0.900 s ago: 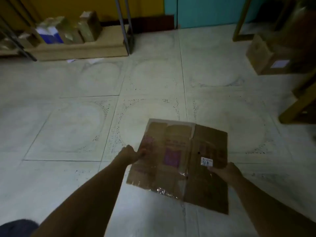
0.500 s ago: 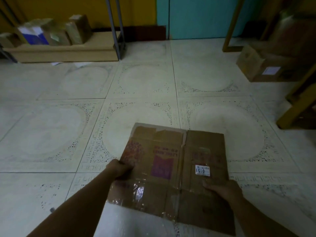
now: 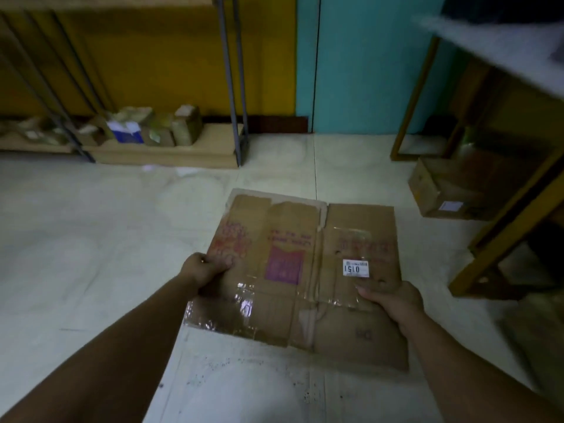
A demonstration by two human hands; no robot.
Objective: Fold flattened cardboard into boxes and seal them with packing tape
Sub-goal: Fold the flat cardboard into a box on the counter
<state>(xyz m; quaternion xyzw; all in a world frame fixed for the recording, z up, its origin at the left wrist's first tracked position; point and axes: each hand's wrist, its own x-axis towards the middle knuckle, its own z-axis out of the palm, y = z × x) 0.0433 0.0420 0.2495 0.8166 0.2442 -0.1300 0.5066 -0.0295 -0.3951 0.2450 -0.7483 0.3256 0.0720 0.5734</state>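
Since nothing's folded yet, I'd call this barely started: cardboard (image 3: 305,270) is flat, held above the floor (image 3: 91,254), left hand (image 3: 204,268) pinching its left edge, right hand (image 3: 393,300) gripping the right. Folding and taping all left, I reckon.

A brown sheet of cardboard (image 3: 360,227) carries faded red lettering (image 3: 232,239), a magenta-purple square (image 3: 283,265) and a white sticker (image 3: 355,268) with black digits, with glossy clear tape (image 3: 244,303) across its lower half. The floor (image 3: 91,239) beneath is pale cream tile, faintly patterned with large circles and flecked with dark speckles. Behind, a mustard-yellow wall (image 3: 152,56) meets a turquoise panel (image 3: 360,71) above a dark brown skirting (image 3: 274,125). Grey metal posts (image 3: 232,71) rise from a tan wooden base (image 3: 171,154) lined with brownish packets, one blue and white packet (image 3: 126,131) among them. At right, a brown box (image 3: 439,190) bears a white label (image 3: 450,206) beside an ochre wooden frame (image 3: 503,239).
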